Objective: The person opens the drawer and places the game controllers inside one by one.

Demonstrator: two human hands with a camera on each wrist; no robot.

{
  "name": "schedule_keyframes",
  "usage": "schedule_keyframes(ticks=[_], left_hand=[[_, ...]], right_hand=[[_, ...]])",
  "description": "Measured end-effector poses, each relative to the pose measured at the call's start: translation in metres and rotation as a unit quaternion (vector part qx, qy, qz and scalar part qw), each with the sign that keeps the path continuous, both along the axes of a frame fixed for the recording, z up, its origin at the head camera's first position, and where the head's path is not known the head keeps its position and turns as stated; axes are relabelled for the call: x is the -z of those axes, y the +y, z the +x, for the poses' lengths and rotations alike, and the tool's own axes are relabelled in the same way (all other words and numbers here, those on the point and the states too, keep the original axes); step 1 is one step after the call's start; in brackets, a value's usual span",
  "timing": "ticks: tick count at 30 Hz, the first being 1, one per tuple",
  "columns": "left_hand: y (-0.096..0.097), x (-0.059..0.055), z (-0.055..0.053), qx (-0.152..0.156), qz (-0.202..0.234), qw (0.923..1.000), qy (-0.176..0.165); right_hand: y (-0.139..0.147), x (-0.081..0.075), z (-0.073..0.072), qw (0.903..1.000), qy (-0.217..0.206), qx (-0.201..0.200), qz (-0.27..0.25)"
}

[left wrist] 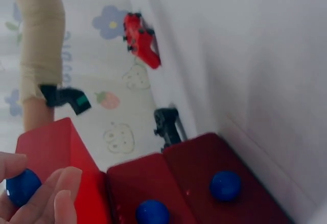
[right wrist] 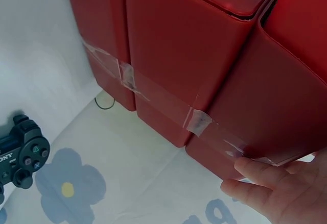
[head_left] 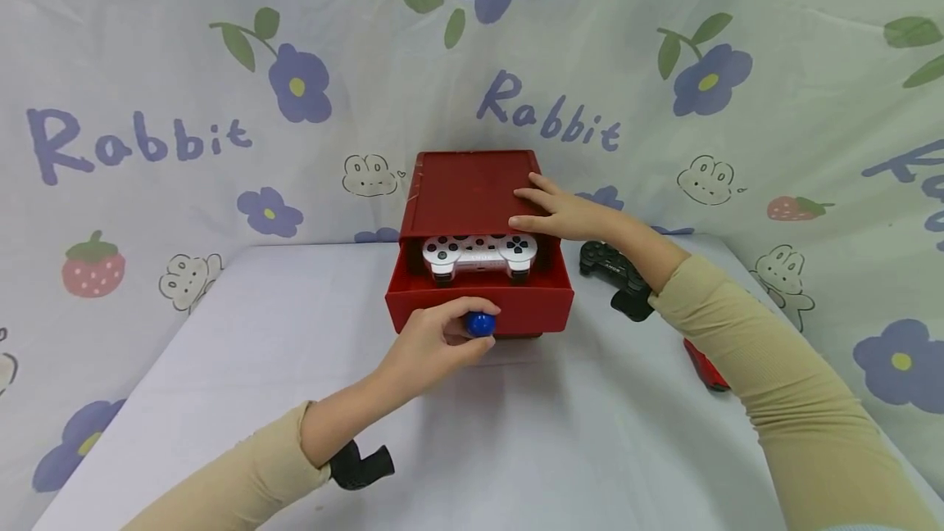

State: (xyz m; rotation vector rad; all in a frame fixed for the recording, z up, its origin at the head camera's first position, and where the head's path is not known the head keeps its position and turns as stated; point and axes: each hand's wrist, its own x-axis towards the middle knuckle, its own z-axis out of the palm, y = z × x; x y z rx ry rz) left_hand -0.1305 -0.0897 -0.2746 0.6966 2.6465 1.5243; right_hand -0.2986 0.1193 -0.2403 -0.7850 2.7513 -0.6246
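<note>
A red drawer cabinet [head_left: 472, 195] stands on the white-covered table, its top drawer [head_left: 538, 311] pulled part way out. My left hand [head_left: 431, 344] holds the round blue knob [head_left: 481, 324] on that drawer's front between thumb and fingers. Inside the drawer sits a white game controller [head_left: 479, 251], buttons showing. My right hand [head_left: 564, 214] rests on the right edge of the cabinet's top, fingers spread. In the right wrist view its fingers [right wrist: 263, 172] lie against the red casing. Two lower drawers with blue knobs [left wrist: 225, 185] appear closed in the left wrist view.
A black game controller [head_left: 608, 260] lies right of the cabinet, partly behind my right forearm. Nearer me on that side is a red controller [head_left: 704, 365], partly covered by the sleeve. A printed cloth [head_left: 354, 88] hangs behind the cabinet. Clear tape [right wrist: 199, 122] joins the casing sections.
</note>
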Motion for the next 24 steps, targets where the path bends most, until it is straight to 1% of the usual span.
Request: schedule_keyframes(ticks=[1, 4, 6, 11, 13, 16, 24], left_hand=[[0.001, -0.003, 0.0, -0.003, 0.0, 1.0, 0.003], [0.001, -0.003, -0.007, -0.008, 0.004, 1.0, 0.001], [0.001, 0.003, -0.015, -0.004, 0.009, 1.0, 0.0], [-0.002, 0.021, -0.039, -0.007, 0.021, 0.9997, -0.004], [-0.002, 0.024, -0.046, -0.01, 0.025, 0.9996, -0.009], [-0.002, 0.026, -0.052, -0.01, 0.031, 0.9994, -0.011], [0.0, 0.028, -0.064, -0.019, 0.032, 0.9993, 0.001]], right_hand=[[0.0, 0.0, 0.0, 1.0, 0.0, 0.0, -0.001], [0.001, 0.0, 0.0, 1.0, 0.002, -0.002, -0.001], [0.001, -0.001, 0.001, 1.0, 0.001, -0.003, -0.003], [0.0, -0.002, 0.003, 0.9999, 0.003, -0.008, -0.008], [-0.001, -0.002, 0.003, 0.9999, 0.003, -0.009, -0.007], [-0.001, -0.002, 0.002, 0.9999, 0.004, -0.009, -0.004], [0.001, 0.0, -0.001, 1.0, -0.001, -0.009, -0.003]])
